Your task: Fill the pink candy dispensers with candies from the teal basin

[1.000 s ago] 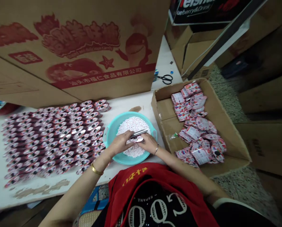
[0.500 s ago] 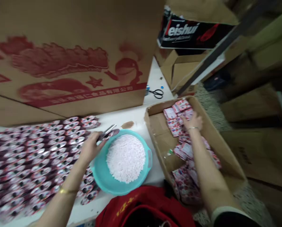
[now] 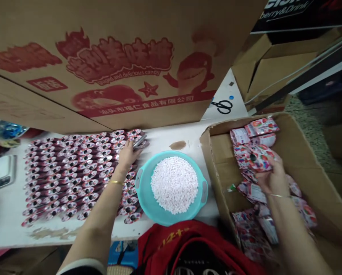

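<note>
My left hand is closed around a shiny metal tool, whose full shape I cannot make out. It is at the back right end of the rows of small upright pouches, which have oval tops with dark openings. My right hand is inside the cardboard box, gripping a pink-and-red printed pouch by one end. More such pouches lie loosely stacked under and around it. Between my hands stands a turquoise basin with white candy pellets in it.
Large printed cartons wall off the back of the white table. Black-handled scissors and a brown patch lie behind the basin. A white scale sits at far left. A metal post slants at right.
My left hand has moved back to the pouch rows with the metal tool. My right hand has lifted a pouch from the pile. The view has shifted left.
</note>
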Action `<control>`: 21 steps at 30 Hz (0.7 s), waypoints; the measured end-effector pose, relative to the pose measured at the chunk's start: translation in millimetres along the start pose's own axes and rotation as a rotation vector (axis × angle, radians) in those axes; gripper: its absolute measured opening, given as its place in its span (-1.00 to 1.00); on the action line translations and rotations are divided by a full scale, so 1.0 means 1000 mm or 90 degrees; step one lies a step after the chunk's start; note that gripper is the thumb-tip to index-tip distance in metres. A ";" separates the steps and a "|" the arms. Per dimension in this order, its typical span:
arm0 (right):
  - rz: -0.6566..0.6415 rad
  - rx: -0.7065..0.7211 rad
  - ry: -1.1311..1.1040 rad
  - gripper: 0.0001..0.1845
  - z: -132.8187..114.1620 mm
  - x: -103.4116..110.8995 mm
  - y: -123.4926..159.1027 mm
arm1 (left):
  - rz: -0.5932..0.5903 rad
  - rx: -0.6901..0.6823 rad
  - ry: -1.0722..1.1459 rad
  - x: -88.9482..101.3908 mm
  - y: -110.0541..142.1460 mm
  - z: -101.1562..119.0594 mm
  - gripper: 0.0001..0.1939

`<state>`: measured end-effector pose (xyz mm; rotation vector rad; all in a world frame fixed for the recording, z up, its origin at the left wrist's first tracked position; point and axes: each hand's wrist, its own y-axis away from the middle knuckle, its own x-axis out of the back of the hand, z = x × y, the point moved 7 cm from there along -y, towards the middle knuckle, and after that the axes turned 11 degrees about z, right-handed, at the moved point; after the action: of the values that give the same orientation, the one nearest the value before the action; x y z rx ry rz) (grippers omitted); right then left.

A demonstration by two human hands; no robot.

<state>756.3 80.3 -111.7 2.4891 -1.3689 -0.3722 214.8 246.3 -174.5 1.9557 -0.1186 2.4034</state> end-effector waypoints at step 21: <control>-0.349 -0.265 0.087 -0.51 0.076 -0.043 0.173 | -0.289 -0.196 0.318 -0.068 0.211 0.156 -0.60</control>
<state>572.4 18.8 -116.7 2.4283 -0.4707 -0.5214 364.1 23.9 -216.7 1.0748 -0.0204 2.3043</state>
